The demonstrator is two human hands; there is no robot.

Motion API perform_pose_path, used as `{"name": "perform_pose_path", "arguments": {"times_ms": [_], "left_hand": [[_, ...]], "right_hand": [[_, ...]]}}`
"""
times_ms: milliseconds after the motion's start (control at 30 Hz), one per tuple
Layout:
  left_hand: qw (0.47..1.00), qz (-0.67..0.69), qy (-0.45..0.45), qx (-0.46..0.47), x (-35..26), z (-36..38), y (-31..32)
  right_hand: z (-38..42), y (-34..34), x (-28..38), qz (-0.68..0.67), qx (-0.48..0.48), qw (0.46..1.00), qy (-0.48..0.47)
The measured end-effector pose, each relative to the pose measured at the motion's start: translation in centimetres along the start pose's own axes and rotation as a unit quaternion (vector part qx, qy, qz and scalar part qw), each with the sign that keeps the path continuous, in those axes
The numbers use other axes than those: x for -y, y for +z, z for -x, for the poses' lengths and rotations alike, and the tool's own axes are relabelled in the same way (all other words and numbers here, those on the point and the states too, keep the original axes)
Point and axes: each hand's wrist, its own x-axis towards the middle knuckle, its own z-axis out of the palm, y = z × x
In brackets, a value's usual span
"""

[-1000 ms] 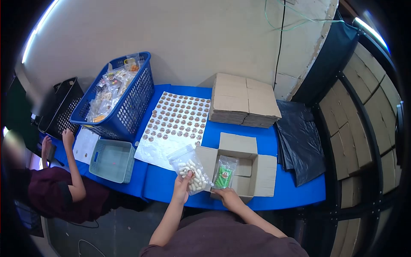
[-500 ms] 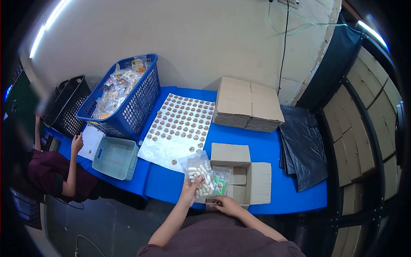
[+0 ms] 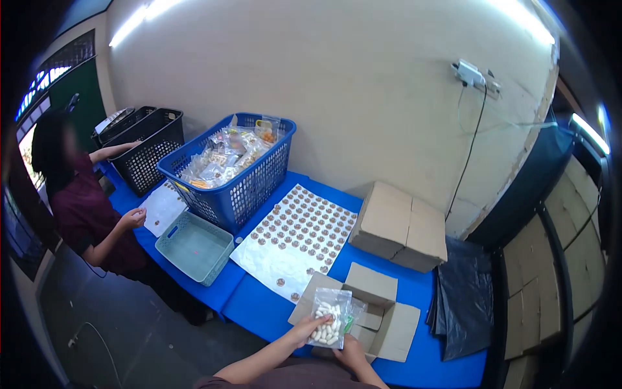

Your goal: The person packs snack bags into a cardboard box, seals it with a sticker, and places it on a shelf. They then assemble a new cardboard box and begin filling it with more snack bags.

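My left hand [image 3: 302, 331] grips a clear plastic bag [image 3: 329, 319] of white capsule-shaped pieces, its thumb over the front. The bag is held up above the near left side of an open cardboard box [image 3: 396, 327]. Behind it, a second clear bag with green contents [image 3: 350, 320] shows only in part. My right hand [image 3: 352, 354] is closed at the lower right corner of the white bag, by the box's near edge. Its fingertips are partly hidden, and what they pinch cannot be made out.
A sheet of round stickers [image 3: 295, 227] lies left of the box. Behind stand a blue basket of filled bags [image 3: 253, 188] and flat cardboard stacked [image 3: 402, 223]. Black plastic sheets [image 3: 463, 292] hang at right. A co-worker [image 3: 97, 201] stands left by a grey-green tray [image 3: 194, 249] and black basket [image 3: 146, 152].
My view has tilted up and shifted left. The bag of white pieces now stands more upright and covers more of the green one. The co-worker's lower hand has moved away from the blue basket.
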Motion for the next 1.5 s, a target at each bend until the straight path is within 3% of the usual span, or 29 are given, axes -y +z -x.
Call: {"name": "perform_pose_path", "arguments": {"times_ms": [200, 267, 300, 333, 367, 400, 433, 533, 567, 600, 667, 733, 900, 1000, 1067, 1133, 1200, 1267, 1367, 1433, 1500], "left_hand": [[1.0, 0.011, 0.011, -0.002, 0.0, -0.3, 0.3], [0.999, -0.011, 0.029, -0.013, -0.6, -0.5, 0.2], [0.999, -0.012, 0.035, -0.013, -0.9, -0.6, 0.2], [0.999, -0.014, 0.034, -0.012, -1.1, -0.6, 0.4], [0.999, -0.029, 0.04, -0.01, -1.3, -0.8, 0.5], [0.998, -0.044, 0.045, -0.007, -1.4, -0.8, 0.7], [0.998, -0.045, 0.041, -0.006, -1.4, -1.0, 1.0], [0.986, -0.147, 0.08, -0.008, -0.9, -1.7, 2.2], [0.979, -0.17, 0.111, 0.011, -0.6, -2.1, 2.5], [0.97, -0.193, 0.144, 0.032, -0.5, -2.4, 2.6], [0.966, -0.221, 0.133, 0.022, -0.3, -3.1, 2.3], [0.953, -0.266, 0.137, 0.046, 0.2, -4.4, 1.6], [0.959, -0.248, 0.136, 0.029, 3.3, -5.8, 0.8], [0.969, -0.206, 0.135, 0.025, 3.6, -6.0, 1.0], [0.975, -0.174, 0.137, 0.021, 2.1, -4.8, 2.6], [0.948, -0.248, 0.2, -0.006, 0.5, -3.2, 4.1], [0.94, -0.278, 0.199, -0.021, 0.5, -3.3, 3.8], [0.932, -0.306, 0.191, -0.035, 1.4, -3.5, 3.0], [0.965, -0.211, 0.141, -0.068, 2.0, -4.7, 1.9], [0.952, -0.185, 0.23, -0.08, 1.7, -4.0, 2.9], [0.937, -0.222, 0.258, -0.081, 0.8, -3.2, 3.7]], "right_hand": [[-2.3, -1.6, -1.0, 0.023, -0.015, 0.999, -0.041], [-3.1, -0.9, -2.3, -0.065, -0.094, 0.993, -0.004], [-3.1, -0.9, -2.0, -0.083, -0.109, 0.989, 0.059], [-3.4, -1.0, -2.2, -0.083, -0.111, 0.989, 0.06], [-3.6, -1.0, -2.4, -0.251, -0.137, 0.95, 0.123], [-3.7, -0.9, -2.8, -0.409, -0.158, 0.88, 0.183], [-3.8, -0.4, -3.6, -0.483, -0.16, 0.841, 0.183], [-4.4, -1.3, -0.4, -0.513, -0.143, 0.81, 0.247], [-4.5, -1.5, 0.3, -0.468, -0.124, 0.845, 0.226], [-4.7, -1.7, 0.5, -0.471, -0.13, 0.841, 0.232], [-4.9, -1.8, 0.6, -0.549, -0.092, 0.794, 0.244], [-4.2, -0.7, -1.7, -0.548, -0.076, 0.791, 0.261], [-3.3, -1.7, -2.8, -0.6, -0.031, 0.734, 0.316], [-3.2, -1.9, -3.4, -0.65, -0.024, 0.701, 0.292], [-3.2, -2.3, -2.8, -0.643, -0.035, 0.705, 0.296], [-3.5, -2.4, -2.2, -0.636, -0.044, 0.71, 0.3], [-4.2, -2.4, -2.0, -0.592, -0.082, 0.76, 0.254], [-4.0, -2.5, -2.0, -0.619, -0.079, 0.736, 0.263], [-5.0, -2.7, -1.8, -0.645, -0.078, 0.71, 0.271], [-5.5, -2.7, -1.3, -0.645, -0.078, 0.708, 0.278], [-6.5, -2.8, -0.3, -0.608, -0.105, 0.745, 0.253]]}}
